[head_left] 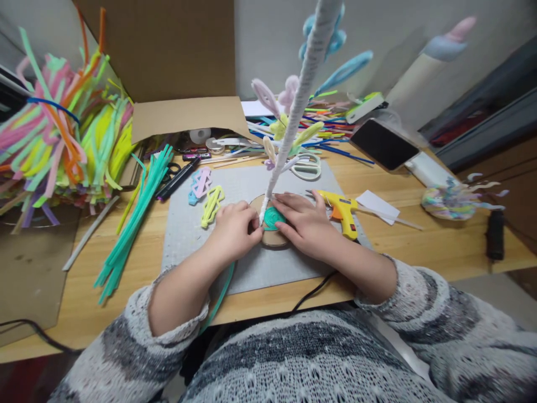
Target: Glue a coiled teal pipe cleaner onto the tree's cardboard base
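A round cardboard base (pixel 274 239) rests on the grey cutting mat, with a flat coil of green pipe cleaner (pixel 272 219) on it. From the base rises a tall white-wrapped stem (pixel 291 126), carrying pastel pipe-cleaner flowers and loops. My left hand (pixel 237 228) is closed at the base's left side, thumb and forefinger pinched beside the stem's foot. A green pipe cleaner (pixel 222 296) trails out beneath that hand toward the table's front edge; the pinched part is hidden. My right hand (pixel 308 224) lies with fingers stretched out over the coil's right side.
A yellow glue gun (pixel 342 211) lies right of my right hand. Green pipe cleaners (pixel 134 224) and zigzag pieces (pixel 212 206) are on the left. Scissors (pixel 306 167), a phone (pixel 384 144) and loose stems lie behind. A big pipe-cleaner bundle (pixel 62 134) stands far left.
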A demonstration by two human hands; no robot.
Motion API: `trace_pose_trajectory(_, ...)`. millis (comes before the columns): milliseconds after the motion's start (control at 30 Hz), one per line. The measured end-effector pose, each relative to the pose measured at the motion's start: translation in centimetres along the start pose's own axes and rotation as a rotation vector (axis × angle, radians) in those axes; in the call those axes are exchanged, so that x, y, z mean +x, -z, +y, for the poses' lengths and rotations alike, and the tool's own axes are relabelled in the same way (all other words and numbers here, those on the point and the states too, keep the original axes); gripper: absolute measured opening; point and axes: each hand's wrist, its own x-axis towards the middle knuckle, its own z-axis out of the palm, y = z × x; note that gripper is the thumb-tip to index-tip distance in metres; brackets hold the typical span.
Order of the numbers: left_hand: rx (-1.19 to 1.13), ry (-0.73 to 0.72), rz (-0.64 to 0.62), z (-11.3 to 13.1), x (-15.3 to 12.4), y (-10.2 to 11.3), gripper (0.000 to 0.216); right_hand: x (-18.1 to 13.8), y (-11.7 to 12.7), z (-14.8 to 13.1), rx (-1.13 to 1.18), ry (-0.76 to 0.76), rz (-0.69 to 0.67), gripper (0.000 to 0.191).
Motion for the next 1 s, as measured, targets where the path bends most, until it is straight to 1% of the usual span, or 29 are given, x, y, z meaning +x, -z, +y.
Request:
trace_pose_trajectory(100, 0.000, 0.004, -0.005, 0.1, 0.0, 0.0, 0.011, 0.0, -0.1, 0.0, -0.091, -0.005, -0.026, 0.045)
trace_pose_trajectory(300, -0.001, 0.005, -0.002, 0.1, 0.0, 0.0, 0.011, -0.4, 0.6, -0.2, -0.122, 0.013, -0.073, 0.043)
trace_pose_trajectory(400, 0.000, -0.001, 0.003, 0.0, 0.0, 0.0, 0.011, -1.3, 0.8, -0.6, -0.132, 0.064, -0.074, 0.046)
trace_pose_trajectory(500, -0.002, -0.007, 0.006, -0.1, 0.0, -0.1, 0.011, -2.4, 0.3, -0.5, -0.139, 0.137, -0.103, 0.052)
trace_pose_trajectory(667, -0.006, -0.003, -0.002, -0.1, 0.0, -0.1, 0.011, -3.5, -0.7, 0.2, -0.164, 0.154, -0.120, 0.055)
trace_pose_trajectory(767, -0.007, 0.002, -0.006, -0.1, 0.0, -0.1, 0.011, -3.4, -0.7, 0.2, -0.173, 0.157, -0.106, 0.051)
trace_pose_trajectory(1000, 0.006, 0.007, -0.022, -0.1, 0.0, 0.1, 0.011, -2.4, 0.6, -1.0, -0.224, 0.211, -0.119, 0.046)
